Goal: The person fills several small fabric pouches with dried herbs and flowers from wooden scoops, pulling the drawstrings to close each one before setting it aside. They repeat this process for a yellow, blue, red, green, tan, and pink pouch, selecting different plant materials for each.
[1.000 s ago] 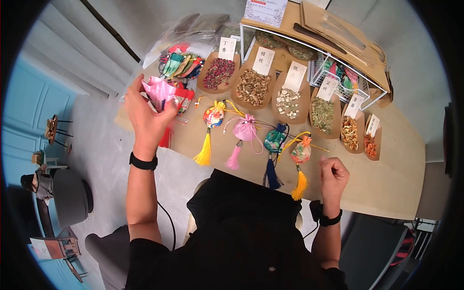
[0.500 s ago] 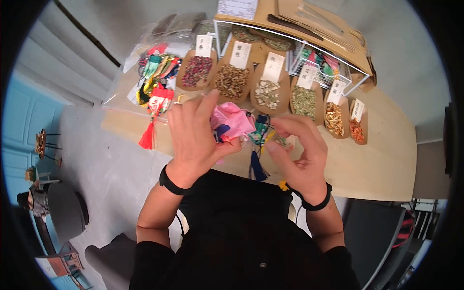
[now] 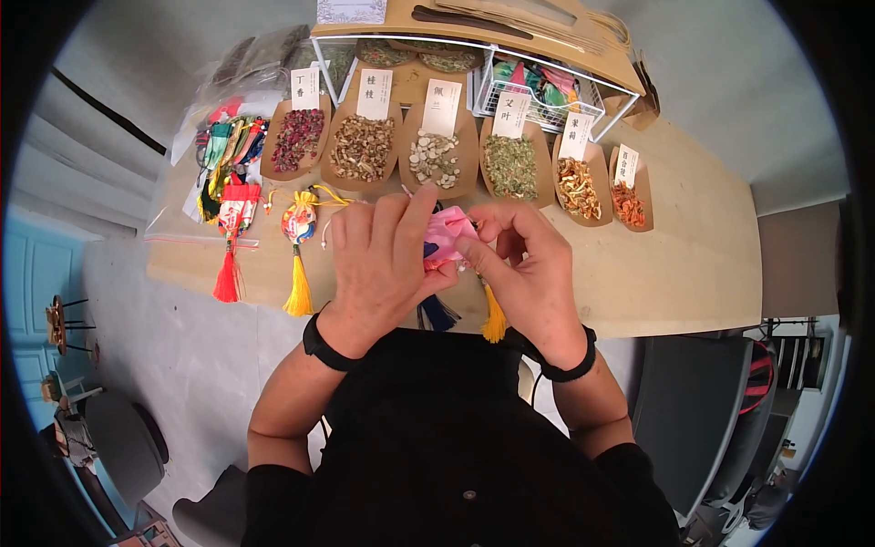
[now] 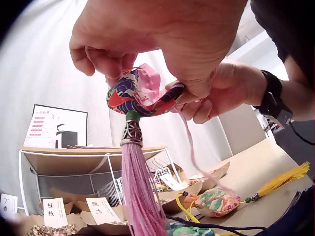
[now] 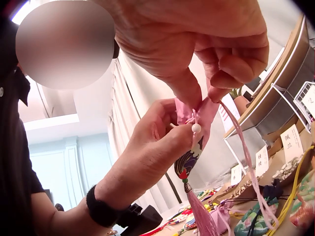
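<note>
Over the front of the table, both hands hold a small drawstring sachet (image 3: 448, 230) with a pink cloth top and a dark blue wave-patterned body. Its pink tassel (image 4: 140, 187) hangs below a green bead and a silver cap. The left hand (image 3: 378, 264) grips the sachet from its left side, thumb near a white bead on the cord (image 5: 196, 128). With thumb and fingers, the right hand (image 3: 538, 283) pinches the pink cloth at the mouth. A loop of pink cord hangs from there. Beneath the hands lie a green sachet (image 5: 258, 216) and an orange floral sachet (image 4: 216, 201), partly hidden in the head view.
A red sachet (image 3: 239, 208) and a yellow sachet (image 3: 299, 219) lie to the left, near a pile of colourful sachets (image 3: 228, 155) on plastic. Labelled paper trays of dried herbs, among them a rosebud tray (image 3: 298, 141), line the back before a white-framed shelf (image 3: 483, 38).
The left hand has brought the pink sachet from the table's left side to the middle. The right hand has risen from the table's front edge and now pinches the sachet's top.
</note>
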`<move>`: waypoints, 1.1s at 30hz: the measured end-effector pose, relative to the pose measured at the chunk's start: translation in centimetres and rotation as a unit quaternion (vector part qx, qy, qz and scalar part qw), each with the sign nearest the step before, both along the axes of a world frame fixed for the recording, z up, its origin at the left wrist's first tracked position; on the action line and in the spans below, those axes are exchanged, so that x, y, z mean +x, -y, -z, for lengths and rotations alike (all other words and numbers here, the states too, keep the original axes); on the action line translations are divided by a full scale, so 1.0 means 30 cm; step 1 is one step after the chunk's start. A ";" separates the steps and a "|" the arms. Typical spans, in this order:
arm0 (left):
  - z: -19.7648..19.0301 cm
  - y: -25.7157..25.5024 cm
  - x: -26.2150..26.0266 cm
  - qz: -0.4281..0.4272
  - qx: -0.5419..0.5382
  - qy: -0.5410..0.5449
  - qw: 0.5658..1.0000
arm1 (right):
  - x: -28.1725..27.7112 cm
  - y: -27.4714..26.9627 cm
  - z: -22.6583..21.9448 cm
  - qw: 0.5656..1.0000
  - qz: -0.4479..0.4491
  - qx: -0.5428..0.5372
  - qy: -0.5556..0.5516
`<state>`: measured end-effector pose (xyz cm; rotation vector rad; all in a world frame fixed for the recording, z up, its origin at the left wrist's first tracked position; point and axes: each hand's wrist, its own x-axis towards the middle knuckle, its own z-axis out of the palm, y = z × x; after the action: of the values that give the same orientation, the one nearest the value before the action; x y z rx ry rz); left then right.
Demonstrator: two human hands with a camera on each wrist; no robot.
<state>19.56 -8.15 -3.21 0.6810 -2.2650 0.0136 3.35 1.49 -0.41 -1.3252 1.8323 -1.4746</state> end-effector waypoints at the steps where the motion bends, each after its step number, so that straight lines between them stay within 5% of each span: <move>1: 0.005 -0.003 -0.003 0.000 0.010 0.009 1.000 | -0.006 -0.004 0.006 1.000 -0.003 0.010 0.000; 24: -0.005 -0.070 -0.189 0.074 0.149 0.007 0.986 | -0.107 -0.115 0.073 0.997 0.030 -0.061 0.036; 33: 0.076 -0.117 -0.260 0.093 0.192 0.009 0.977 | -0.166 -0.160 0.113 0.991 -0.085 -0.076 0.071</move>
<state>11.77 -4.65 -5.49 0.6611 -2.3633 -0.5231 -1.64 6.29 -3.81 -1.3726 1.5049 -1.5979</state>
